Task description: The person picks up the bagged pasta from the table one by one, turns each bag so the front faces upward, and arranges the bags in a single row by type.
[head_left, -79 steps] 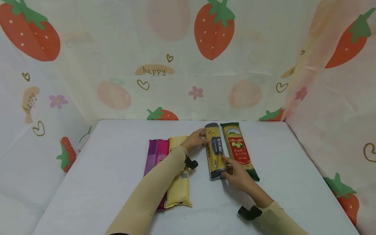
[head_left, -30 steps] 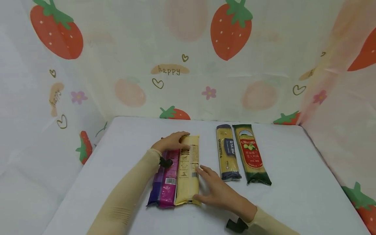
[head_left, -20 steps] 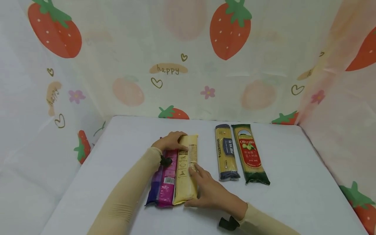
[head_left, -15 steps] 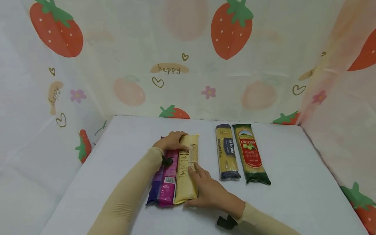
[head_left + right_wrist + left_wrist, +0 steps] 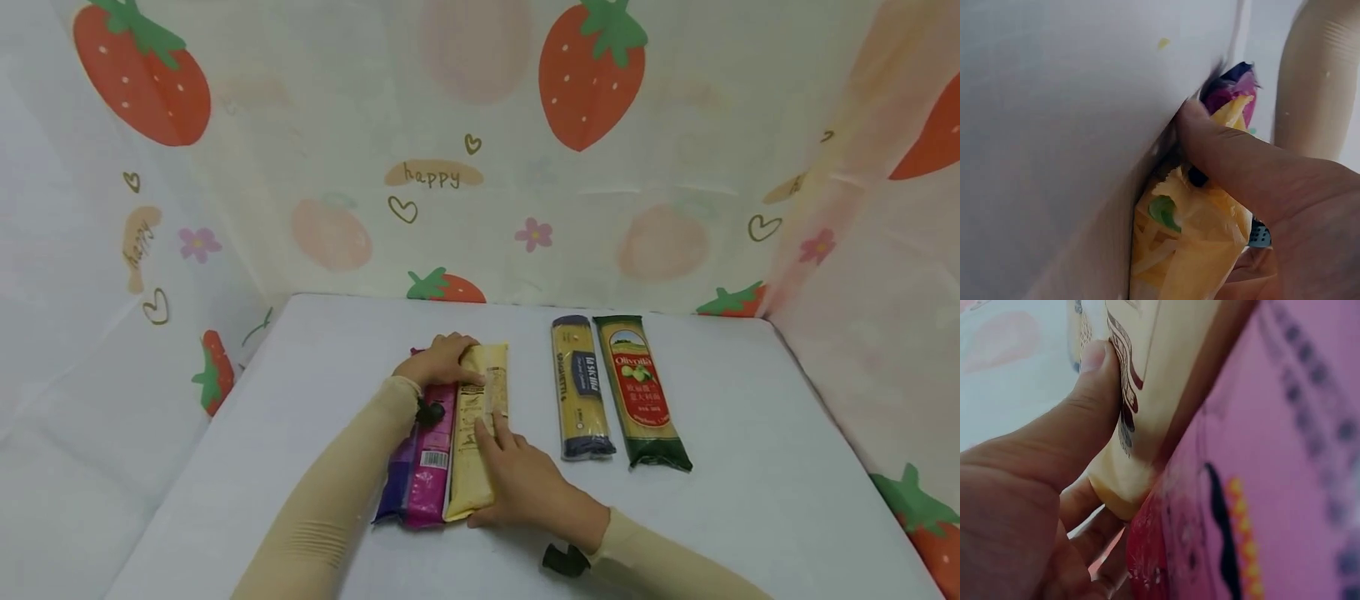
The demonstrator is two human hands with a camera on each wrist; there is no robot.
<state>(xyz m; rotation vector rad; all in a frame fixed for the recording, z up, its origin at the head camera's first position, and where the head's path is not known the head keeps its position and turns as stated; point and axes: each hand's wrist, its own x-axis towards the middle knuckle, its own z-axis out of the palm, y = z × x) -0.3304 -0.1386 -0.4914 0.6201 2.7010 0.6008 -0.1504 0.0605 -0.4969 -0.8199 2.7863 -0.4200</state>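
Note:
A long yellow pasta packet (image 5: 467, 467) lies on the table, against a purple-and-pink packet (image 5: 429, 483) on its left. My left hand (image 5: 437, 363) grips the yellow packet's far end; in the left wrist view its thumb (image 5: 1088, 394) presses the printed face while the fingers curl past the end. With my right hand (image 5: 534, 485) I hold the near end. The right wrist view has that thumb (image 5: 1222, 147) at the crimped near end of the yellow packet (image 5: 1191, 262), the fingers mostly hidden behind it. The left forearm covers part of the purple-and-pink packet.
To the right lie a spaghetti packet (image 5: 580, 400) with dark blue ends and a green-ended Olivoilà pasta packet (image 5: 643, 396), side by side. The white table (image 5: 750, 500) backs onto a strawberry-print cloth (image 5: 337, 108).
Both hands have left the blue-ended spaghetti packet and moved left to the yellow packet. Over the last second my right hand has slid further left onto its near end.

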